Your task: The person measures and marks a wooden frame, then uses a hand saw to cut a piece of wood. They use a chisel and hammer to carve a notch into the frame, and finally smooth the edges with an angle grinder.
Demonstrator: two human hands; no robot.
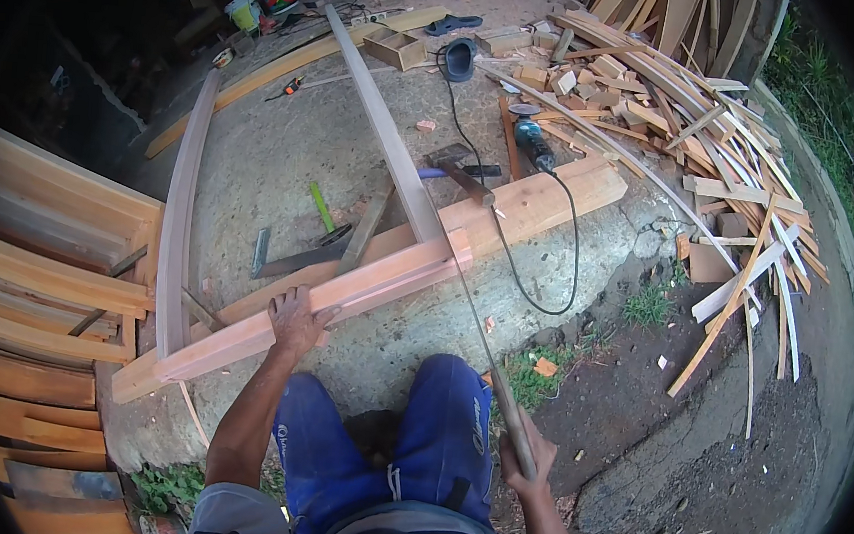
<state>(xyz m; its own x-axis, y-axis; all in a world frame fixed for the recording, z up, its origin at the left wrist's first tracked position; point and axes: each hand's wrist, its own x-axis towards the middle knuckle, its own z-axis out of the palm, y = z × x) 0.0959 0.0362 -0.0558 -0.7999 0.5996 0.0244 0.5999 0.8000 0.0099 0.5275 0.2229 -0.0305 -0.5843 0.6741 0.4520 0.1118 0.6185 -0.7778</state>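
The left hand [298,319] lies palm down with fingers spread on a long reddish-brown timber plank [344,296], pressing on its upper face; it grips nothing, and the forearm runs straight up from the lower edge beside the person's blue-trousered knee. That plank lies slanted on a pale, thick wooden beam [543,201], which rests on the rough concrete floor [296,146].

The right hand [524,465] is wrapped tight round the wooden handle of a thin-bladed handsaw [473,321], wrist bent, arm coming in from the lower edge. The blade slants up and left from the hand to the plank's right end, where a narrow grey-brown wooden rail [383,128] meets the plank and runs away from the person.

Beyond the plank, on the beam, lies a hammer with a wooden handle [464,175]. A blue-green angle grinder [535,143] sits past the beam, its black cable looping back over it. Right of the beam sprawls a heap of pale wood offcuts and strips [698,138].
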